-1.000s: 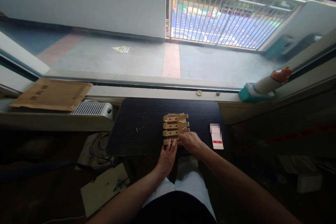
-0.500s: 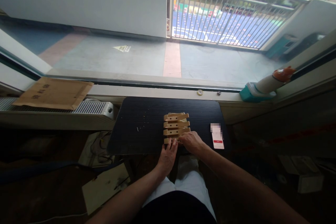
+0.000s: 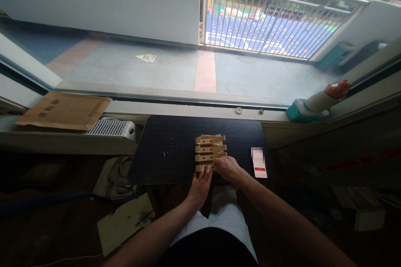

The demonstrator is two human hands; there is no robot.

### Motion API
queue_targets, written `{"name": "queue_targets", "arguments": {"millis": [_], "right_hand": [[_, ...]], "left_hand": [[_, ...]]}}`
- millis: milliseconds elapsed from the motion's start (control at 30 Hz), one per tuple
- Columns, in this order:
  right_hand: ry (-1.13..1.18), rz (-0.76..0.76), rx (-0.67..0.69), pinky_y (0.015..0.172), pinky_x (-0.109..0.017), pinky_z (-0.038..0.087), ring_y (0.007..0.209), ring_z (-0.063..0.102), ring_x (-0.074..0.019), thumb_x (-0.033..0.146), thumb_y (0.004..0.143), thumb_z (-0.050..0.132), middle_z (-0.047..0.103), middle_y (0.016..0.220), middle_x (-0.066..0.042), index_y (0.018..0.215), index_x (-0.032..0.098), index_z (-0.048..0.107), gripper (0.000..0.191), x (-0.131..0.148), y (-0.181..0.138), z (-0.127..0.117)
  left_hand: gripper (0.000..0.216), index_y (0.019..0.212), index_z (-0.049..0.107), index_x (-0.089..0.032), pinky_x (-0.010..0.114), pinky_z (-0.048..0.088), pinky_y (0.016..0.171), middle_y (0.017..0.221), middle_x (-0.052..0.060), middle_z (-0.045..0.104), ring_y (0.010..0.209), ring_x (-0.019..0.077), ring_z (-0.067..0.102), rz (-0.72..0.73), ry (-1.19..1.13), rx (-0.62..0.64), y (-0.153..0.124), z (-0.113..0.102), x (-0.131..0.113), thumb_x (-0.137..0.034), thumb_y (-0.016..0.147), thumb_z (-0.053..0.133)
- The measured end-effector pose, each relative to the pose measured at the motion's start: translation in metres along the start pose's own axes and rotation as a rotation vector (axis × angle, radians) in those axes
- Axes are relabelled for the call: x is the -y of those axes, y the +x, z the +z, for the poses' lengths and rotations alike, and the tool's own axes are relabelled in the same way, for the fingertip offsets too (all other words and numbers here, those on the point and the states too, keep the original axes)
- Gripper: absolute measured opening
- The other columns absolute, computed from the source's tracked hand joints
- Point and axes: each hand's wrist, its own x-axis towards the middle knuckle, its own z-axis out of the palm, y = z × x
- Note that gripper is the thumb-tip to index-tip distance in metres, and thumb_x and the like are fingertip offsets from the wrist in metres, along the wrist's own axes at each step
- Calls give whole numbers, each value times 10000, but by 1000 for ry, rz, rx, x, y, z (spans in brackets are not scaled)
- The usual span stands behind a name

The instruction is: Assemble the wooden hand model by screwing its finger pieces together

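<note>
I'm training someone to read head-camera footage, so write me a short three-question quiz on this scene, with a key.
1. What lies on the dark table to the right of the slatted wooden piece?
2. True or false: the left hand and the right hand are both at the end of the slatted wooden piece nearest the person.
3. Where is the brown paper packet? (a) under the dark table; (b) over the radiator; (c) on the person's lap.

Key: 1. A phone; 2. True; 3. b
</note>
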Motion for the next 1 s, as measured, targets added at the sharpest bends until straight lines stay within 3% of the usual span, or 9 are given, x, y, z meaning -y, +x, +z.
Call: {"name": "queue_targets", "arguments": {"millis": [200,333,467,1000], "right_hand": [[-6,10,-17,782,-275,496,935,677,-228,226,882,485,729,963,-129,961,162,715,252,-1,-2,-2],[-55,-76,-4,775,-284,497,937,674,-236,151,874,471,727,970,-128,968,159,720,266,-2,-7,-7],[-78,-115,25,760,-280,499,910,679,-242,124,886,446,728,944,-150,951,131,730,291,3,-9,-8],[18,-20,0,816,-267,492,973,667,-220,158,889,446,721,1012,-142,990,142,714,287,1,1,4]], "left_hand": [[659,1453,295,-239,516,431,964,1501,100,341,1380,318,262,4,-15,-8,0,2,1,-51,828,384],[630,1426,365,-222,514,433,959,1502,97,339,1376,323,266,-1,6,2,0,-1,0,-33,825,367],[637,1440,329,-244,513,432,961,1506,95,331,1370,315,283,-1,-18,9,0,-4,0,-56,834,370],[585,1405,403,-208,509,470,923,1504,81,343,1357,300,301,12,42,103,3,-18,2,-34,854,311]]}}
